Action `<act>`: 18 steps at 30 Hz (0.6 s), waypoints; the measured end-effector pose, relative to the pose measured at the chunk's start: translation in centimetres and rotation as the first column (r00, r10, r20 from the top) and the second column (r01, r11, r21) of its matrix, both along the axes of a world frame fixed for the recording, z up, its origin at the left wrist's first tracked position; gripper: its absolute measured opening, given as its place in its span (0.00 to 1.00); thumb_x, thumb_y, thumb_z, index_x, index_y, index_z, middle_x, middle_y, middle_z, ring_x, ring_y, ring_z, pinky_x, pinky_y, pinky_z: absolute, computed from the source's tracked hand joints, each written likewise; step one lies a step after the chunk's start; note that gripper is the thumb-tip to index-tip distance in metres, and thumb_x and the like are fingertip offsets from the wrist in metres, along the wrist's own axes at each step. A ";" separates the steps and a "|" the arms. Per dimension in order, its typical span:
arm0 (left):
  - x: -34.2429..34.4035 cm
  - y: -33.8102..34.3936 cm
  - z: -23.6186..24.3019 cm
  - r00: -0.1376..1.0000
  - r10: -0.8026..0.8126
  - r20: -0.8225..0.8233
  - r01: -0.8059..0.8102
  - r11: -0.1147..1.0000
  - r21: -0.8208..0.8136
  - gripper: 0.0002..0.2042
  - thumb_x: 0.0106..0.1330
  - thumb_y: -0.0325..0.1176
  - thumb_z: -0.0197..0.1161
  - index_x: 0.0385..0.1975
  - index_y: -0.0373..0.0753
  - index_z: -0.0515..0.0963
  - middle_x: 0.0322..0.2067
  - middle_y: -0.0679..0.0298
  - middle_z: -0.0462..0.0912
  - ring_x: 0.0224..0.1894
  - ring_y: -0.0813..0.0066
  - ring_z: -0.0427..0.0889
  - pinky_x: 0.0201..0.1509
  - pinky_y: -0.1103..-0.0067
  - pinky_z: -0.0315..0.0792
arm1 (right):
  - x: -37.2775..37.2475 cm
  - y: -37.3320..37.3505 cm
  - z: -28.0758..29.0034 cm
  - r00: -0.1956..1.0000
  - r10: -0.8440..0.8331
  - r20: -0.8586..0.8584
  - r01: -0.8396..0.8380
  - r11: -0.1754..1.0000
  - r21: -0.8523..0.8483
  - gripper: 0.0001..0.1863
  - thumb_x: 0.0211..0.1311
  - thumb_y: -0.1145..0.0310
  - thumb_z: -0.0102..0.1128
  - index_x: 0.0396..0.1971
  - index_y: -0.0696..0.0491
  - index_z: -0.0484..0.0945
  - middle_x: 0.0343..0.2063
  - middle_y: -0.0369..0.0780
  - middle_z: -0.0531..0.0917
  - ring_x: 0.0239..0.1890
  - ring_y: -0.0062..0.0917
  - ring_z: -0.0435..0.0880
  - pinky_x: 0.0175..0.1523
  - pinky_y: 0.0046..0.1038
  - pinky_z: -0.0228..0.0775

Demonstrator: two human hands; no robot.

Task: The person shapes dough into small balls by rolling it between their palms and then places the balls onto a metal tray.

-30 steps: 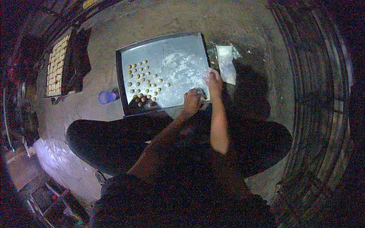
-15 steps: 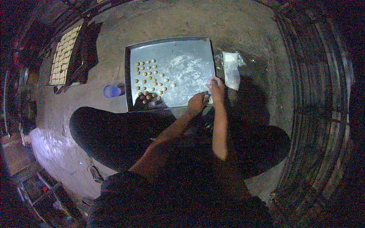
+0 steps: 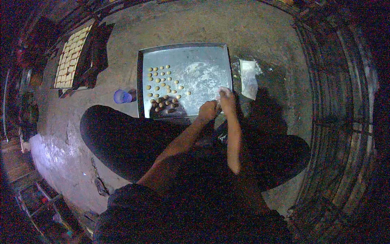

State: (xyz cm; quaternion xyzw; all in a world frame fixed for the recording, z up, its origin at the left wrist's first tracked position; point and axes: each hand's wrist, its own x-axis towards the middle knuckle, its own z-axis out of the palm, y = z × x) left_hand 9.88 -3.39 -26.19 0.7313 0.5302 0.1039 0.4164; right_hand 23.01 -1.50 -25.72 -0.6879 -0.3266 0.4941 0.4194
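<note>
A metal tray (image 3: 191,53) with a raised rim lies before my crossed legs. Several small round dough balls (image 3: 163,84) sit in loose rows over its left half, and white flour (image 3: 201,75) is smeared over the right half. At the tray's near right corner my left hand (image 3: 208,110) is closed in a fist. My right hand (image 3: 227,101) meets it, fingers curled and whitened with flour. Whatever lies between the two hands is hidden by the fingers.
To the right of the tray lies a clear bag of white powder (image 3: 248,79), some spilled around it. A bluish plastic cup (image 3: 122,96) stands at the left. Farther left is a tray of pale dough pieces (image 3: 72,59). Slatted wood (image 3: 337,122) lines the right side.
My right hand has shifted slightly left and down, closer against my left hand, and its fingers are more curled. The view has tilted a little; the dough balls stay in place.
</note>
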 end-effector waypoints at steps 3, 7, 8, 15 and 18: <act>-0.8 0.2 -2.2 0.985 0.015 0.172 -0.043 0.985 0.165 0.23 0.59 0.42 0.65 0.48 0.32 0.71 0.40 0.44 0.78 0.46 0.43 0.78 0.50 0.55 0.74 | -0.6 0.0 0.7 0.999 -0.020 -0.047 0.018 0.999 -0.031 0.15 0.70 0.69 0.55 0.53 0.58 0.77 0.45 0.42 0.84 0.44 0.29 0.85 0.48 0.28 0.77; 0.3 1.6 -1.3 0.995 0.037 0.091 -0.059 0.965 0.255 0.30 0.53 0.40 0.68 0.53 0.29 0.68 0.50 0.44 0.73 0.54 0.41 0.72 0.54 0.57 0.72 | 0.7 -0.1 0.7 0.956 -0.052 0.287 -0.010 0.978 0.208 0.15 0.68 0.69 0.57 0.51 0.58 0.79 0.47 0.44 0.84 0.48 0.29 0.83 0.56 0.29 0.73; -0.4 2.9 -2.2 0.997 0.063 0.055 -0.077 0.943 0.325 0.31 0.53 0.40 0.68 0.54 0.29 0.68 0.51 0.43 0.72 0.55 0.41 0.71 0.56 0.57 0.72 | -0.6 0.2 1.7 0.962 -0.068 0.265 0.007 0.974 0.225 0.15 0.68 0.69 0.58 0.50 0.58 0.79 0.47 0.44 0.84 0.49 0.29 0.83 0.57 0.29 0.72; -4.3 14.4 -6.1 0.837 0.091 -0.540 0.203 0.864 0.461 0.44 0.62 0.51 0.63 0.70 0.28 0.54 0.71 0.40 0.52 0.74 0.37 0.49 0.76 0.52 0.48 | 2.8 0.0 -1.1 0.677 -0.081 0.731 0.060 0.997 0.054 0.31 0.68 0.55 0.58 0.63 0.59 0.67 0.66 0.57 0.65 0.68 0.52 0.63 0.72 0.46 0.54; -3.0 16.6 -5.7 0.876 0.238 -0.421 -0.083 0.932 0.354 0.46 0.68 0.60 0.53 0.72 0.28 0.48 0.74 0.40 0.44 0.76 0.38 0.42 0.75 0.49 0.45 | 4.7 -1.8 -4.8 0.564 0.007 0.825 0.194 0.971 -0.141 0.38 0.70 0.46 0.51 0.69 0.59 0.61 0.68 0.58 0.64 0.70 0.52 0.62 0.72 0.44 0.54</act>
